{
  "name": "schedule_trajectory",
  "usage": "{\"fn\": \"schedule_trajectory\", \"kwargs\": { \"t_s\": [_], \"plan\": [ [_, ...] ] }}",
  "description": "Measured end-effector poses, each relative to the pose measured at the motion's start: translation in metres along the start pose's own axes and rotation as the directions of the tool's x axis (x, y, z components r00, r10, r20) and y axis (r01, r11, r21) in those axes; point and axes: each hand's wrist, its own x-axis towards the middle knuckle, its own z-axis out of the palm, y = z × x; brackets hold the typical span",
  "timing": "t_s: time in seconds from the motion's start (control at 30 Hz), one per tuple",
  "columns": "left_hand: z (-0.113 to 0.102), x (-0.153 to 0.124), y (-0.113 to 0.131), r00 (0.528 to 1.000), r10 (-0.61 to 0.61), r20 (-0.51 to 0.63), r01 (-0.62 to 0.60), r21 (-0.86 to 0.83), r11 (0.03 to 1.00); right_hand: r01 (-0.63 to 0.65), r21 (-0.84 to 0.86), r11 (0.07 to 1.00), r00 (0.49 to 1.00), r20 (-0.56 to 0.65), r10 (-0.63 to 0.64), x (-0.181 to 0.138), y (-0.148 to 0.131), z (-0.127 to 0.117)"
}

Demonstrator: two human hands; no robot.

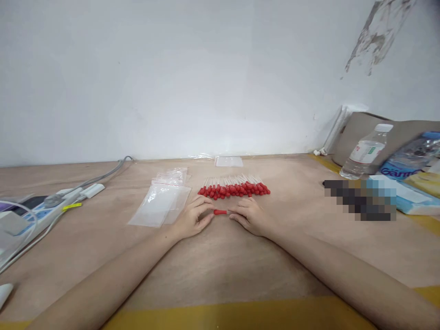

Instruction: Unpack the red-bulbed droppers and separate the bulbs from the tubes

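lying crosswise between the two hands, one red-bulbed dropper (220, 212) was just in front of the person, near the middle of the wooden table (220, 270). the right hand (252, 216) seemed to pinch its pale end between thumb and fingertips, perhaps because the thin end was easiest to steady from that side. the left hand (192, 217) was curved with its fingertips at the red end; whether it grasped this end or only touched it, i could not tell. both forearms came low over the table, probably so that the hands could work without shaking.

just beyond the fingers was a pile of similar droppers (233, 188), with red bulbs toward the person and pale stems toward the wall (172, 82). i suppose they were turned the same way so that each bulb could be reached easily. clear flat bags (156, 201) overlapped beside the left hand, maybe for being close. a power strip (39, 213) was far at the left, and a bottle (364, 153) stood at the right, both well apart from the hands.
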Motion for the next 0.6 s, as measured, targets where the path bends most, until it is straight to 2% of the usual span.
{"fn": "schedule_trajectory", "kwargs": {
  "t_s": [0.23,0.47,0.6],
  "plan": [
    [0.010,0.010,0.011,0.998,0.005,0.059,-0.005,0.001,1.000,0.038,-0.008,0.999,0.999,0.004,-0.038,0.005,-0.005,0.007],
    [0.011,0.011,0.011,0.994,-0.022,0.111,0.001,0.192,0.981,0.090,-0.059,0.994,0.996,0.009,-0.089,0.004,-0.007,0.007],
    [0.008,0.011,0.018,0.986,-0.028,0.162,-0.009,0.227,0.974,0.143,-0.088,0.986,0.989,-0.014,-0.145,0.002,-0.005,0.006]
  ]
}}
